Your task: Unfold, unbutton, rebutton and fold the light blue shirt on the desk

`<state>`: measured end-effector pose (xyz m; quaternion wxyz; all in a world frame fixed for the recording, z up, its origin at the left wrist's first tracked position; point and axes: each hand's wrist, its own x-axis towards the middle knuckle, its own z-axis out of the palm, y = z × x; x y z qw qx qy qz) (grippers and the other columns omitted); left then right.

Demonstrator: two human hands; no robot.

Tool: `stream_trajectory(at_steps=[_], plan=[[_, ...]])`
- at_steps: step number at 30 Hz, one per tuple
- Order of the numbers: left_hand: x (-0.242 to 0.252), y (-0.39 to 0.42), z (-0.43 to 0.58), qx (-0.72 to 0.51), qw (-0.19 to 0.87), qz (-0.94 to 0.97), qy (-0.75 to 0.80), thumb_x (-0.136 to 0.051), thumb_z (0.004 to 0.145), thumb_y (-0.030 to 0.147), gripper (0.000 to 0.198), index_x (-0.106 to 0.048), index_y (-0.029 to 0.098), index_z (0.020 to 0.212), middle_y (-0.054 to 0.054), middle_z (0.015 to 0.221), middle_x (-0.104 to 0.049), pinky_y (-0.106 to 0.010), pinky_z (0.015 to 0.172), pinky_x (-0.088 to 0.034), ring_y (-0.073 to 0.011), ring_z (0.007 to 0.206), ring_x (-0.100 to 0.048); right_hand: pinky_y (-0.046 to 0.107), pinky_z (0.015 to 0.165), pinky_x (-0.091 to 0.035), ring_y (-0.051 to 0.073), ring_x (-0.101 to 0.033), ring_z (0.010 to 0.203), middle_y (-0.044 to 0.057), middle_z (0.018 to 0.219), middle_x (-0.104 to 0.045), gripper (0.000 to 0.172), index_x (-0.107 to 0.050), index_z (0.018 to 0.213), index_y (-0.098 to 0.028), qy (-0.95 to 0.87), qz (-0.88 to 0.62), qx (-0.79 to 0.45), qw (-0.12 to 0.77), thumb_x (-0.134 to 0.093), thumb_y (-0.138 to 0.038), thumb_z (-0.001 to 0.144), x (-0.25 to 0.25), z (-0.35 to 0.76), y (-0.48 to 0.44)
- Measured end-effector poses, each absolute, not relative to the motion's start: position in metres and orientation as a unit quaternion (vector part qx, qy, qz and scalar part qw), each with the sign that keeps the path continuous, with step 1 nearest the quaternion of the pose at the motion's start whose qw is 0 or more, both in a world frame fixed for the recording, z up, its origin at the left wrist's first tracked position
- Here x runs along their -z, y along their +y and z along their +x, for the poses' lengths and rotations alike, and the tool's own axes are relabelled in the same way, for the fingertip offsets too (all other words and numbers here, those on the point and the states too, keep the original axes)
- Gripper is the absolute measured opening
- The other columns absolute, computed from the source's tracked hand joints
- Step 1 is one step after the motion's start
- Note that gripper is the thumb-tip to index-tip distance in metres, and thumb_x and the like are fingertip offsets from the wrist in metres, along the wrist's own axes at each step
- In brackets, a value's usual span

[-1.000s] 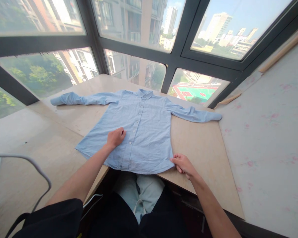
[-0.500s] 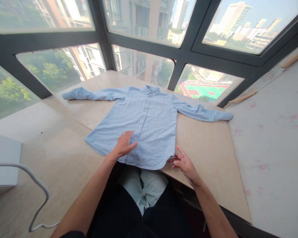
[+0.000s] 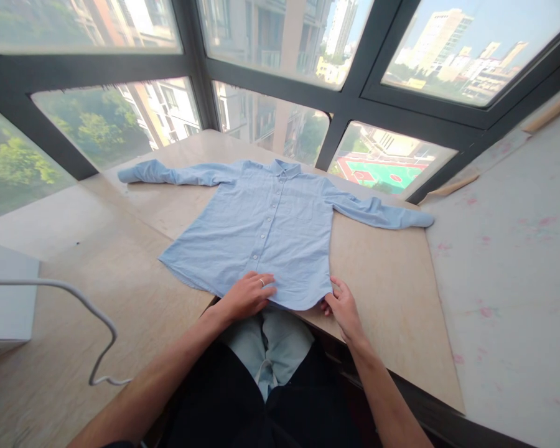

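Note:
A light blue long-sleeved button-up shirt (image 3: 280, 230) lies front side up, collar toward the windows and both sleeves spread out. Its rounded hem reaches the near table edge above my lap. At the middle of that hem is my left hand (image 3: 248, 295), a ring on one finger, with its bent fingers over the fabric and closed on the edge; the thumb is mostly hidden. Farther right, my right hand (image 3: 345, 310) pinches the bottom right corner of the shirt between thumb and fingers.
The shirt rests on a pale wooden tabletop (image 3: 387, 274). A white box (image 3: 7, 292) and a grey cable (image 3: 98, 311) are at the left. Dark-framed windows (image 3: 270, 78) stand behind, and a flower-patterned wall (image 3: 508, 267) borders the right side.
My left hand has moved down and right from the shirt front to its hem, its fingers closing. My right hand has closed on the corner. The cable has shifted slightly.

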<state>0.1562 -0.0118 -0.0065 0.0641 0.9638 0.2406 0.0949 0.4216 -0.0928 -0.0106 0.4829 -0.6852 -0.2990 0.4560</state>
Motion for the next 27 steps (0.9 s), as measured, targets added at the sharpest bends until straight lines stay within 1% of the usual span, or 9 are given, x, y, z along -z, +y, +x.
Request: stream_trajectory(at_steps=[3,6,9,13,18,20,22,24,27], plan=[[-0.005,-0.003,0.151,-0.161,0.049,0.955,0.245,-0.05,0.093,0.018,0.019,-0.068,0.022,0.098,-0.006,0.109,-0.07,-0.033,0.089,-0.046,-0.0182,0.103,-0.065,0.019,0.037,-0.036,0.012,-0.051,0.045,-0.005,0.062,-0.061,0.069,-0.044,0.132,-0.012,-0.289,-0.71,-0.432,0.475,-0.057,-0.027,0.066,0.014,0.421,-0.095],[-0.009,-0.006,0.151,-0.226,0.022,0.932,0.282,-0.05,0.093,0.017,0.018,-0.067,0.021,0.098,-0.006,0.103,-0.071,-0.033,0.087,-0.046,-0.0175,0.097,-0.065,0.019,0.034,-0.033,0.011,-0.047,0.042,-0.005,0.062,-0.059,0.07,-0.044,0.134,-0.012,-0.299,-0.734,-0.402,0.459,-0.057,-0.028,0.068,0.018,0.422,-0.099],[-0.001,-0.017,0.153,-0.202,-0.001,0.932,0.3,-0.05,0.089,0.011,0.026,-0.066,0.02,0.108,-0.009,0.11,-0.069,-0.037,0.091,-0.046,-0.0214,0.107,-0.062,0.02,0.035,-0.034,0.011,-0.048,0.042,-0.005,0.063,-0.059,0.068,-0.045,0.134,-0.013,-0.325,-0.751,-0.359,0.448,-0.058,-0.028,0.07,0.022,0.423,-0.103],[0.014,-0.029,0.149,-0.112,-0.018,0.94,0.322,-0.052,0.077,0.003,0.053,-0.057,0.013,0.129,-0.018,0.135,-0.057,-0.046,0.104,-0.041,-0.0295,0.132,-0.048,0.02,0.039,-0.037,0.012,-0.051,0.046,-0.003,0.067,-0.063,0.066,-0.048,0.134,-0.013,-0.337,-0.761,-0.318,0.454,-0.058,-0.027,0.071,0.023,0.424,-0.106],[0.012,-0.025,0.125,-0.099,0.0,0.927,0.363,-0.052,0.072,0.002,0.058,-0.059,0.014,0.128,-0.017,0.138,-0.056,-0.045,0.108,-0.038,-0.0282,0.136,-0.045,0.021,0.033,-0.034,0.012,-0.048,0.041,-0.004,0.063,-0.061,0.063,-0.049,0.132,-0.013,-0.298,-0.757,-0.338,0.473,-0.057,-0.031,0.072,0.018,0.425,-0.104],[0.007,-0.02,0.116,-0.115,0.0,0.914,0.389,-0.05,0.075,0.003,0.05,-0.062,0.015,0.123,-0.017,0.133,-0.06,-0.045,0.106,-0.041,-0.0277,0.132,-0.049,0.021,0.032,-0.035,0.012,-0.047,0.04,-0.005,0.057,-0.058,0.056,-0.055,0.125,-0.012,-0.272,-0.748,-0.359,0.487,-0.058,-0.034,0.073,0.016,0.423,-0.104],[0.004,-0.013,0.108,-0.127,-0.008,0.903,0.411,-0.047,0.081,0.005,0.042,-0.064,0.015,0.118,-0.017,0.129,-0.063,-0.045,0.102,-0.044,-0.0278,0.128,-0.053,0.022,0.035,-0.042,0.013,-0.053,0.045,-0.003,0.058,-0.059,0.04,-0.063,0.107,-0.013,-0.249,-0.733,-0.39,0.498,-0.06,-0.036,0.074,0.014,0.42,-0.104],[0.003,-0.007,0.101,-0.126,-0.016,0.898,0.42,-0.045,0.086,0.008,0.037,-0.066,0.016,0.114,-0.017,0.126,-0.064,-0.046,0.1,-0.045,-0.0284,0.127,-0.055,0.023,0.04,-0.05,0.016,-0.062,0.056,0.001,0.068,-0.065,0.027,-0.064,0.091,-0.015,-0.229,-0.712,-0.438,0.498,-0.063,-0.037,0.074,0.01,0.413,-0.104],[0.005,0.001,0.094,-0.118,-0.005,0.9,0.421,-0.044,0.088,0.01,0.033,-0.069,0.018,0.108,-0.016,0.124,-0.065,-0.046,0.098,-0.046,-0.0291,0.124,-0.056,0.024,0.042,-0.054,0.021,-0.07,0.07,0.006,0.082,-0.072,0.022,-0.063,0.086,-0.016,-0.208,-0.687,-0.518,0.465,-0.068,-0.034,0.074,0.003,0.4,-0.104]])
